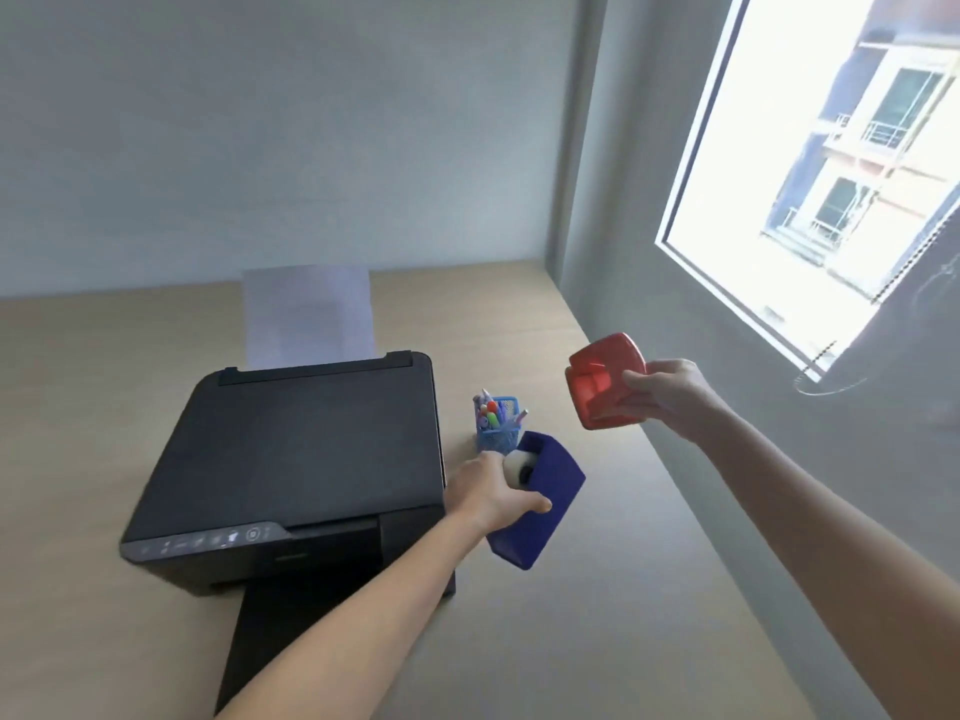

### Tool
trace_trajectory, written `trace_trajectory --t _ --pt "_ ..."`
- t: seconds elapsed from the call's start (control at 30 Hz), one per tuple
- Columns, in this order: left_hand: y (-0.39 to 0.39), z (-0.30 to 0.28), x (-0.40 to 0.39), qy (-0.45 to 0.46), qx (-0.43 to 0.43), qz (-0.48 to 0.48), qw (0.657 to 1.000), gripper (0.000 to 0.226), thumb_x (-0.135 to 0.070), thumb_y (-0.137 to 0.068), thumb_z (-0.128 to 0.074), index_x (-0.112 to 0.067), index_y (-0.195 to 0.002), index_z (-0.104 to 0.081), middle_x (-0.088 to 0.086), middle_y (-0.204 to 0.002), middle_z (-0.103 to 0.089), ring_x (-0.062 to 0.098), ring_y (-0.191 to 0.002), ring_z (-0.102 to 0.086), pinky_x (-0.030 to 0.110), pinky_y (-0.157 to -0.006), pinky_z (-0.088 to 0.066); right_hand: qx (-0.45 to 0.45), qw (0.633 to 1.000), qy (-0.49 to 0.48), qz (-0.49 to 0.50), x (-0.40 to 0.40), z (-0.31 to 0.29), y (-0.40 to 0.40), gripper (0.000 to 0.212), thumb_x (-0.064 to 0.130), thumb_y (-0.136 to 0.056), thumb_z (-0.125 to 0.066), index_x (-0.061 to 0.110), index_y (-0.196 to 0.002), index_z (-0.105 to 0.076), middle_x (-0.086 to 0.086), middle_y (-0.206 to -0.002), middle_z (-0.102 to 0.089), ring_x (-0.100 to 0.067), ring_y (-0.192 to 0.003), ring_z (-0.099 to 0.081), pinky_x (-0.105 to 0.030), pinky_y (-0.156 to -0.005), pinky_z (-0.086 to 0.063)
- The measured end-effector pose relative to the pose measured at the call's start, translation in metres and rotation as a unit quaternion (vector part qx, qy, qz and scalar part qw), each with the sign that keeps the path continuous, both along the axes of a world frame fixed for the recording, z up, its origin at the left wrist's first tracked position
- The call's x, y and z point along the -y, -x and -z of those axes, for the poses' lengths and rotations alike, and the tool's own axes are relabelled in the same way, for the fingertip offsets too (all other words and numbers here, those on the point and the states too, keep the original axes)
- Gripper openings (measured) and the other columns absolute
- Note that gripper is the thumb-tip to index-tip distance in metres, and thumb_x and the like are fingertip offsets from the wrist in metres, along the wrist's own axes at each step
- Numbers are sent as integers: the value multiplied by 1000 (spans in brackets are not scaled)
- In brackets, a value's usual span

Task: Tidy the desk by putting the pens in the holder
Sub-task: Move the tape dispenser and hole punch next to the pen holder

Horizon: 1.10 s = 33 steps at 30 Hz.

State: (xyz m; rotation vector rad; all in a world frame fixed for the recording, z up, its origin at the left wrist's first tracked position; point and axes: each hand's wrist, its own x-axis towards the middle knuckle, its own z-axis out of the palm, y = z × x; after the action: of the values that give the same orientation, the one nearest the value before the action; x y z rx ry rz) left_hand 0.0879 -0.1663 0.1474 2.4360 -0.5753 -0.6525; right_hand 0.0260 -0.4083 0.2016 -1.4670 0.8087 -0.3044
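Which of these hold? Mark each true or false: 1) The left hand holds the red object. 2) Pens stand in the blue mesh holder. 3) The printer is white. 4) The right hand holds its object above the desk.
1) False: the left hand grips the dark blue tape dispenser; the red object is in the right hand.
2) True: pens stand in the blue mesh holder.
3) False: the printer is black.
4) True: it is raised above the desk, near the window.
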Motion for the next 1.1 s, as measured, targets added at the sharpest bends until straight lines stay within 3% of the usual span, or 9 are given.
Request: trace_trajectory --t 0.17,0.2,0.33,0.43,0.5,0.57,0.67,0.77,1.1 --pt "6 34 7 -97 19 -6 995 64 -55 -58 -75 -20 -109 -59 3 -110 -67 24 -101 -62 30 -76 -49 -37 999 -27 10 0 50 12 9 -3 -85 -60 -12 -89 -60 -28 -79 -62 -25 -48 -69 -37 -51 -61" --pt "-5 48 38 -107 12 -24 994 63 -53 -60 -75 -19 -110 -59 4 -111 -66 24 -102 -62 29 -75 -48 -57 997 -41 16 27 67 3 6 -3 -85 -60 -9 -86 -60 -26 -76 -62 -24 -48 -68 -36 -49 -61" --pt "-18 64 63 -162 28 -48 985 59 -46 -66 -76 -17 -114 -57 4 -113 -66 22 -104 -62 27 -69 -44 -107 994 -35 17 56 111 -7 11 -1 -83 -64 -9 -88 -59 -25 -79 -63 -30 -56 -69 -39 -50 -61" --pt "-26 79 70 -169 32 -64 983 54 -42 -66 -73 -23 -115 -60 2 -109 -67 23 -100 -64 26 -68 -48 -126 991 -39 14 56 133 -17 8 0 -81 -66 -4 -79 -60 -28 -84 -63 -41 -70 -70 -54 -66 -60" --pt "-40 90 76 -176 22 -85 981 53 -39 -67 -70 -23 -116 -59 2 -111 -67 24 -101 -64 28 -72 -50 -138 989 -41 12 53 148 -28 8 1 -82 -65 -2 -78 -59 -30 -86 -64 -43 -73 -70 -54 -70 -59" --pt "-49 99 83 -183 14 -108 977 56 -37 -69 -71 -15 -117 -56 5 -115 -66 25 -104 -64 30 -79 -54 -138 989 -43 15 51 166 -40 6 1 -82 -64 0 -79 -60 -32 -91 -64 -43 -77 -70 -51 -71 -60" --pt "-50 111 91 -181 -7 -138 974 66 -37 -70 -76 -5 -120 -47 9 -122 -63 27 -111 -63 34 -84 -54 -130 990 -57 23 44 184 -53 7 2 -83 -65 1 -87 -59 -31 -99 -63 -43 -81 -70 -41 -59 -62" --pt "-54 120 102 -166 -19 -160 973 73 -38 -70 -79 -3 -123 -42 12 -126 -60 29 -115 -62 37 -87 -53 -125 990 -60 29 38 196 -66 7 2 -84 -63 4 -79 -59 -29 -96 -61 -43 -82 -69 -37 -56 -61" --pt "-69 123 114 -150 -49 -161 974 81 -40 -68 -81 -3 -126 -40 14 -131 -56 30 -120 -58 39 -93 -51 -121 991 -64 12 33 210 -96 4 4 -87 -60 4 -83 -59 -39 -106 -61 -46 -84 -69 -52 -75 -59"
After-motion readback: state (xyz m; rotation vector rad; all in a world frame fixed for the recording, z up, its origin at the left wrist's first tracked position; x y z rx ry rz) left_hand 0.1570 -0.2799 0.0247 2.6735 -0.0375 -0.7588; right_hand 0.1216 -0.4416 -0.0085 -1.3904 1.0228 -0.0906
